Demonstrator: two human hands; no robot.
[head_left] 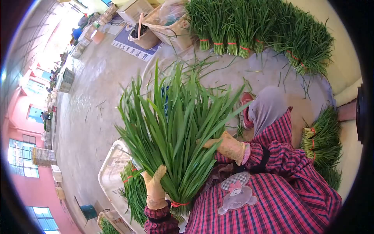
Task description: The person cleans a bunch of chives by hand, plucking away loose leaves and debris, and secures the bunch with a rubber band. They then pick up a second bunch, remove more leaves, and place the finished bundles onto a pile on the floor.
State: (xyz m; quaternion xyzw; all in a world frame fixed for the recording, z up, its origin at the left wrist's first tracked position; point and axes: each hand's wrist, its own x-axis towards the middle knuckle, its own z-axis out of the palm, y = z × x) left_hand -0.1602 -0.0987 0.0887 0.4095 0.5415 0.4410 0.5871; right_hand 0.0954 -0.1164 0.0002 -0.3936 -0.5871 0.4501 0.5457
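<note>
- Left hand [154, 187], in a tan glove, is closed round the lower stalks of the chive bundle [175, 132], just above the red band [179, 203] that ties the base. Fingers are wrapped tight; only the back of the glove is seen.
- Right hand [229, 146], also gloved, is laid against the right flank of the bundle, midway up. Fingers are curled partly into the leaves; whether a full grasp is made cannot be told.
- Bundle is held upright, leaves fanned wide at the top, base close to the plaid apron [269, 195].
- White crate [111, 171] is seen below-left of the bundle, with another tied bunch [132, 187] inside it.
- Finished bunches [249, 27] are rowed on the ground well beyond the bundle; more [321, 144] are stacked to its right.
- Risk: one band only, low down. If the left grip is slackened, outer stalks could be shed from the fan.
- Risk: leaves could be creased or snapped if squeezed hard by the right hand.
- Risk: loose leaves on the wet concrete floor [93, 101] beyond the bundle could be slipped on.
</note>
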